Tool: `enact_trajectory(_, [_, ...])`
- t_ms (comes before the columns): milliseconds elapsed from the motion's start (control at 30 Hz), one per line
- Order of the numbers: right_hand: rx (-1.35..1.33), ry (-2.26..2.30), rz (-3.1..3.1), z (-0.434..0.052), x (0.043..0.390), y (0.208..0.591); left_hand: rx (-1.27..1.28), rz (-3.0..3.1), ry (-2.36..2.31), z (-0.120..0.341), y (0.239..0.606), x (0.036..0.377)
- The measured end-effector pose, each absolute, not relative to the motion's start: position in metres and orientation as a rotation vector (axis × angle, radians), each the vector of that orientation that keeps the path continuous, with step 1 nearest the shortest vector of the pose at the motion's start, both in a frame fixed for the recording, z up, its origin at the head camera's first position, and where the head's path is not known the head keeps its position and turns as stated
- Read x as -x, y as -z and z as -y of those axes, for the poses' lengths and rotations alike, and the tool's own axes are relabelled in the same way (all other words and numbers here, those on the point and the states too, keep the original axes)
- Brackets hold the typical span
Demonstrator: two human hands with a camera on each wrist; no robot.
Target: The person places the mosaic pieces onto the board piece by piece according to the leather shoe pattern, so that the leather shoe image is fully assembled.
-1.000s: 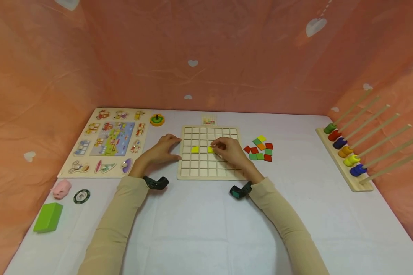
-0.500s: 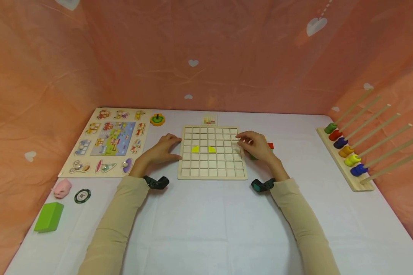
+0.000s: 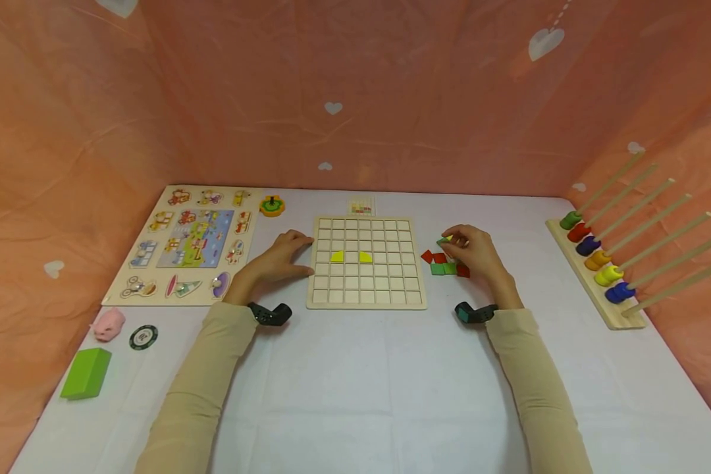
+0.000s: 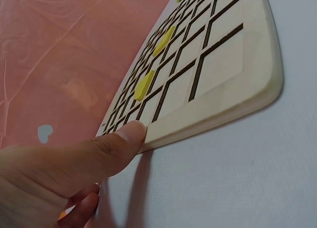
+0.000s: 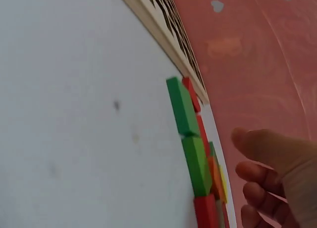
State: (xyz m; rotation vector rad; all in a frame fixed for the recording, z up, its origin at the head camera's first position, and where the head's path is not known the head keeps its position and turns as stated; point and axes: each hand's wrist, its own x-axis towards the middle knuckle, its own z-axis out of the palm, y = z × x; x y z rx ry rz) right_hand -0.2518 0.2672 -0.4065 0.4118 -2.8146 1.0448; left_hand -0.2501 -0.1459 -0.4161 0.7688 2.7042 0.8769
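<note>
My left hand [image 3: 277,257] lies at the left edge of a wooden grid board [image 3: 367,304], thumb and fingers spread along it. In the left wrist view the thumb [image 4: 116,143] presses on the board's rim. Two yellow pieces [image 3: 337,257] sit in separate squares of one row. My right hand [image 3: 476,253] is over a loose group of coloured tiles right of the board, partly covering them. Its fingers are bent and hold nothing. Green tiles [image 3: 437,268] and red tiles [image 3: 427,257] show beside it. An orange tile [image 5: 215,176] and a yellow tile [image 5: 223,183] appear in the right wrist view.
A small pattern card [image 3: 361,207] lies behind the board. Left are a picture puzzle [image 3: 118,289], an orange-and-green toy [image 3: 272,206], a pink pig [image 3: 108,324], a round chip [image 3: 143,337] and a green block [image 3: 86,373]. A peg stand with beads [image 3: 619,316] stands right.
My right hand has let go of the second yellow piece on the board and moved right, to the loose tiles. The left hand has stayed at the board's edge.
</note>
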Motion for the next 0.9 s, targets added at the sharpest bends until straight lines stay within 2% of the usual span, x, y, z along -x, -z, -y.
enact_trajectory(433, [-0.329,-0.937,2.939,-0.2788,0.251,0.4139,-0.765,-2.702,-0.871,0.1466,0.4175,0.252])
enact_trajectory(700, [-0.082,-0.871,3.096,-0.276,0.2458,0.4069,-0.76,-2.695,-0.877,0.1464,0.4178,0.252])
enact_trajectory(900, [-0.019,-0.882,3.127,-0.2741,0.2449,0.4054,-0.75,-2.693,-0.876,0.1468,0.4166,0.2508])
